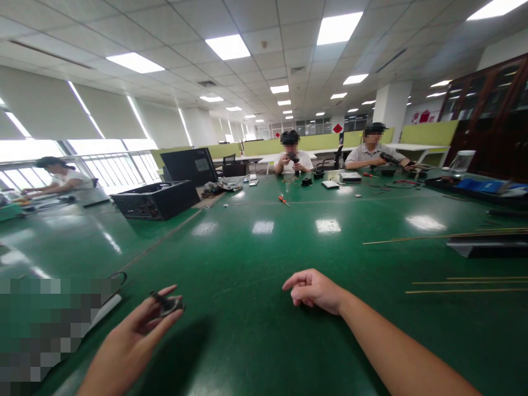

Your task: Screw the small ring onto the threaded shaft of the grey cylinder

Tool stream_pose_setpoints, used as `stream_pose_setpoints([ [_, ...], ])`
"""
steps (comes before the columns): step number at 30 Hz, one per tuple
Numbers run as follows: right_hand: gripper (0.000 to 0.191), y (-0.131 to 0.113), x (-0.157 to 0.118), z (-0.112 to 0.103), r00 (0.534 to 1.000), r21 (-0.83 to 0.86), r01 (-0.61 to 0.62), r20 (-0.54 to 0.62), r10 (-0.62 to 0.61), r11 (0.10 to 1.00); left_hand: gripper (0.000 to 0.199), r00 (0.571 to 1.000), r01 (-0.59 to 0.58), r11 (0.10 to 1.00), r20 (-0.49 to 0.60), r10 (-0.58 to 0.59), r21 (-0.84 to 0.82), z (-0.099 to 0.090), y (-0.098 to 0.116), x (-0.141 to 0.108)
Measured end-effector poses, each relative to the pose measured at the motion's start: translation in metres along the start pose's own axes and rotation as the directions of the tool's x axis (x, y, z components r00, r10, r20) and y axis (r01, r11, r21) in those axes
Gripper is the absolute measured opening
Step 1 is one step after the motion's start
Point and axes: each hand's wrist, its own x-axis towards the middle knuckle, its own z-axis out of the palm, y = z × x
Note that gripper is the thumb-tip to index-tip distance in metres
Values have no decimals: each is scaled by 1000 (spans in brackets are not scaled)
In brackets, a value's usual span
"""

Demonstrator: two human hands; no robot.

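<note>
While the left hand (130, 335) is pinching a small dark part (171, 305) between thumb and fingers, its long axis apparently slanting across the grip, the right hand (317, 291), fingers loosely curled and empty, is hovering well apart over the green table (247, 247).

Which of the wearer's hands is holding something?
The left hand: it grips a small dark part. The right hand has nothing visible in it.
</note>
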Motion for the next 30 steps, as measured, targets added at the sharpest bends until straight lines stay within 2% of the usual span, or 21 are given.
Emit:
stream_pose_setpoints([
  [2,37,1,1,0,1000,10,5,-30,-5,1000,60,991,-44,996,119,53,-78,25,28,10],
  [5,40,5,3,-1,986,-17,76,-145,-78,997,41,934,-208,970,267,236,-129,67,74,22],
  [7,43,7,3,-2,958,-155,129,-236,-164,979,45,897,-265,949,318,308,-172,93,97,28],
  [9,50,8,2,-3,932,-365,143,-263,-249,920,54,869,-286,932,349,350,-222,115,108,32],
  [12,63,7,-2,0,924,-596,137,-211,-319,791,35,849,-332,908,339,406,-255,138,106,36],
  [14,63,5,-4,4,927,-667,124,-186,-325,734,23,838,-380,884,302,454,-273,146,97,36],
  [16,57,5,-3,6,930,-705,102,-183,-319,702,24,814,-418,853,289,504,-311,150,87,37],
  [19,49,4,-2,8,936,-716,68,-195,-293,695,27,774,-422,827,328,542,-370,154,76,39],
  [21,44,4,-1,8,940,-708,52,-203,-274,705,27,766,-406,818,337,547,-407,158,73,40],
  [27,35,4,-5,8,948,-699,17,-215,-233,715,39,815,-332,848,328,478,-412,163,75,36],
  [30,32,3,-6,9,950,-689,10,-219,-222,725,30,813,-327,850,335,476,-414,163,77,34],
])
